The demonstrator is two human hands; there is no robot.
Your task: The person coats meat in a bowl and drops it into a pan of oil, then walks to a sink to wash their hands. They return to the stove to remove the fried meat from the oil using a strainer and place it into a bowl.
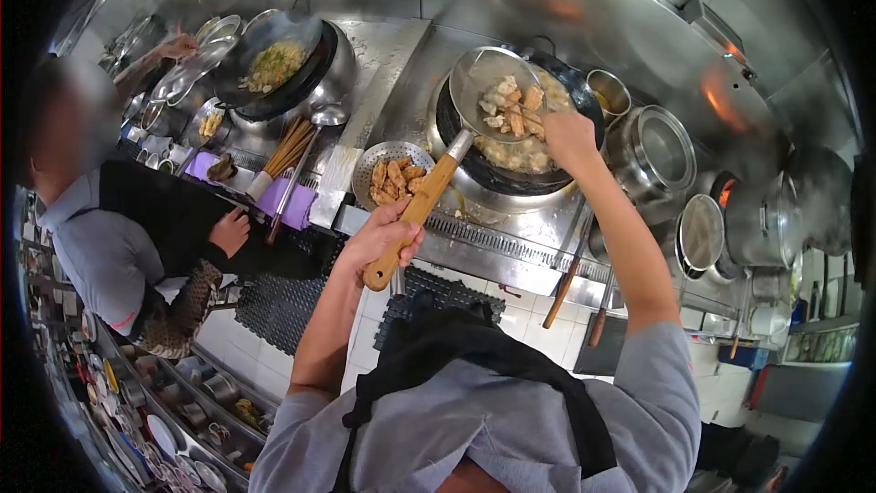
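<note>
My left hand (388, 239) is wrapped round the wooden handle of a round mesh strainer (476, 82). The strainer is over a large wok (589, 96) on the right-hand burner, with pale battered pieces of food (511, 105) in its mesh. My right hand (573, 140) is closed at the strainer's right side, on thin brown sticks that look like chopsticks and reach the pieces. More pale pieces (516, 155) sit in the wok beneath. Left of the strainer handle, a perforated metal bowl (363, 173) holds browned fried pieces (397, 181). A metal shaft shows below my left hand; whether I grip it is hidden.
A co-worker (109, 219) stands at the left by a second wok (315, 36) with food in it. Steel pots (652, 151) stand right of my wok. Long-handled tools (564, 283) hang over the stove's front edge. Wooden sticks (290, 146) stand between the burners.
</note>
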